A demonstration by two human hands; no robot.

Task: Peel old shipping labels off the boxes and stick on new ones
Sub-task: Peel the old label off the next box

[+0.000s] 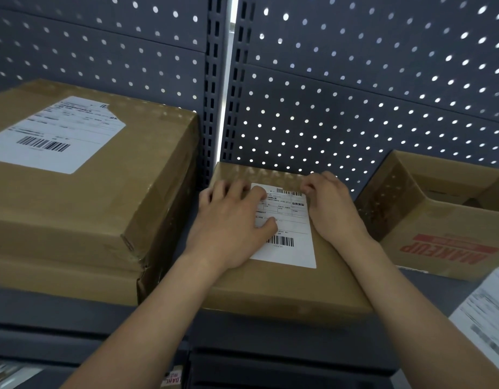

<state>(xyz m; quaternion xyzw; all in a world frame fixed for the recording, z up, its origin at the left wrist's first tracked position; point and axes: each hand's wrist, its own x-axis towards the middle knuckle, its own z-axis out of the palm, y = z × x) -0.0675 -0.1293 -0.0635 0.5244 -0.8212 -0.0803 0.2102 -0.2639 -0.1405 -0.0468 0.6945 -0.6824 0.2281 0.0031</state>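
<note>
A small brown cardboard box lies on the grey shelf in the middle. On its top sits a white shipping label with barcodes at its far and near ends. My left hand lies flat on the label's left half, fingers spread and thumb pressing its middle. My right hand rests at the label's far right corner, its fingertips curled down onto the label's edge; whether they pinch it I cannot tell.
A large taped box with a torn white label stands to the left. An open box printed MAKEUP stands at the right. White label sheets lie at the right edge. A perforated grey panel backs the shelf.
</note>
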